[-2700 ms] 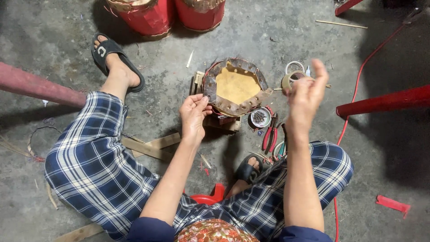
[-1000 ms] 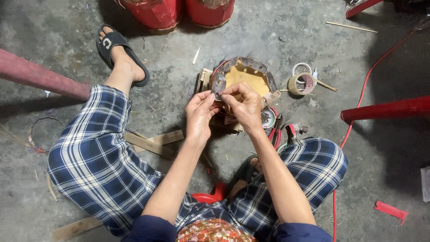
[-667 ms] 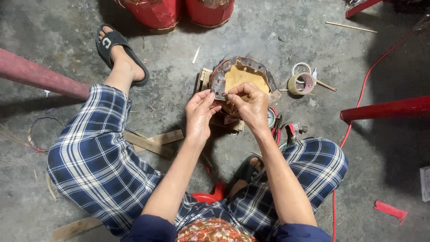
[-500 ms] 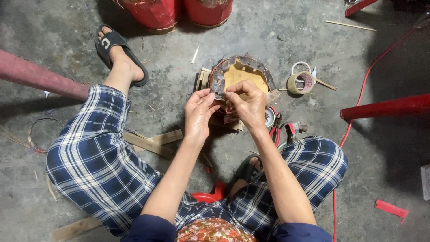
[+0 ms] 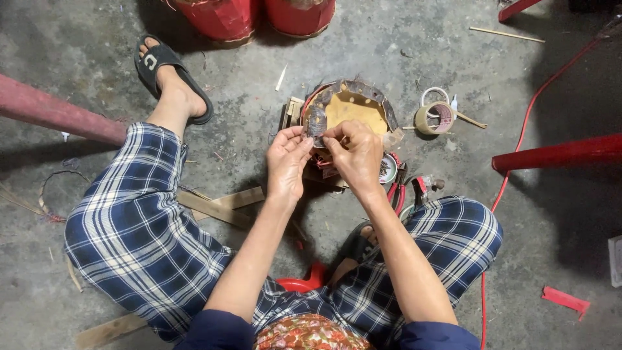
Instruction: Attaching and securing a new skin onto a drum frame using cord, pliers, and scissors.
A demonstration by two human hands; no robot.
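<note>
Since the frame nearly three seconds earlier, the right hand (image 5: 357, 152) had come down from beside the roll of tape (image 5: 435, 118) and joined the left hand (image 5: 289, 159) at the rim of the round frame (image 5: 353, 110); over the last second both had barely shifted.

The round frame sat on the concrete floor (image 5: 97, 39) between the person's knees, its yellow inner face up and a dark, glossy, wrinkled covering wrapped around most of its rim. Judging by that, the covering was largely on, and the stretch at about 8 o'clock of the frame looked to be the part in hand; whether other gaps remained I could not tell.

There the two hands met. The left hand's thumb and forefinger were pressed together on a small flap of the dark covering (image 5: 316, 124), the other fingers curled. The right hand's fingertips pinched the same flap from the other side, knuckles bent over it.

At 3 o'clock of the frame lay the roll of tape, and at 5 o'clock, just beside the right wrist, red-handled pliers (image 5: 396, 194). At 11 o'clock, well apart, stood two red drums (image 5: 259, 16)
</note>
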